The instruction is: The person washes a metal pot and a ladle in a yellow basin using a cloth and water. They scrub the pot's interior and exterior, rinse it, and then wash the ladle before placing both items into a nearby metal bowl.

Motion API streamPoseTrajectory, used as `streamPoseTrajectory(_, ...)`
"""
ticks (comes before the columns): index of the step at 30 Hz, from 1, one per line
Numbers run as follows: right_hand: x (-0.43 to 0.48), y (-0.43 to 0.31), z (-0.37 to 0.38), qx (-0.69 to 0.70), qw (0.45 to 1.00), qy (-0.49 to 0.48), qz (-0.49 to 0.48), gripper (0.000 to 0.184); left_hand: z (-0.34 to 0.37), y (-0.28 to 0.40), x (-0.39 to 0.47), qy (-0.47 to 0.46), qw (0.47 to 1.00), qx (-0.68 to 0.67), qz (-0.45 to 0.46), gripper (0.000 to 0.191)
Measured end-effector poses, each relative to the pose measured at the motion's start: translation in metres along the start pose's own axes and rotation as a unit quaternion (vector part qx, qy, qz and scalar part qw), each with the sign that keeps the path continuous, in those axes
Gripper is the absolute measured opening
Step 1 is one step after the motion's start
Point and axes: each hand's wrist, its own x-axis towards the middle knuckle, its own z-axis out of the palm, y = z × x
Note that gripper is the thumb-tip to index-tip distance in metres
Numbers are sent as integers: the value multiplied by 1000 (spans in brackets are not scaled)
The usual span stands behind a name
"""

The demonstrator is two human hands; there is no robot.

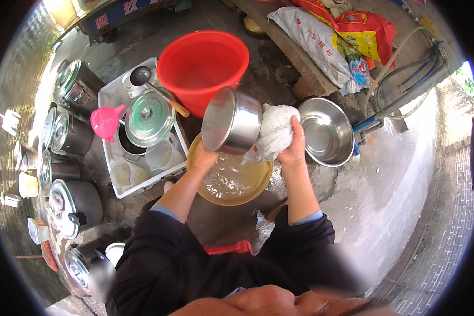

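Observation:
My left hand (pixel 205 156) grips the lower edge of a stainless steel pot (pixel 245 122), which is tilted on its side in the air. In my right hand (pixel 294 144) is a bunched, wet-looking white cloth (pixel 275 128), held up against the pot's right end. Below both hands sits a round yellowish basin (pixel 231 199) of cloudy water. A wide steel bowl (pixel 328 132) rests just right of the cloth. Behind the pot stands a large red plastic tub (pixel 203 59); the pot hides part of its lower side.
To the left, a white crate (pixel 118 189) holds a green-topped lid (pixel 146 114), a wooden-handled ladle (pixel 142 77), a pink funnel (pixel 107 121) and plastic jugs (pixel 162 154). Several lidded metal pots (pixel 79 205) line the left side. Sacks (pixel 316 43) lie on a ledge near a hose (pixel 395 59).

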Motion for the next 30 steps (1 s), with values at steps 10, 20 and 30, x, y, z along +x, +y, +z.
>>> streamPoseTrajectory(10,-2,27,21,-577,798,-48,-167,59,8,23,-15,49,989,110,86,32)
streamPoseTrajectory(20,18,21,16,-376,922,58,-79,36,10,9,-25,23,993,70,91,41)
streamPoseTrajectory(30,-8,62,-9,-361,916,74,-158,39,27,33,-22,66,993,48,89,30)
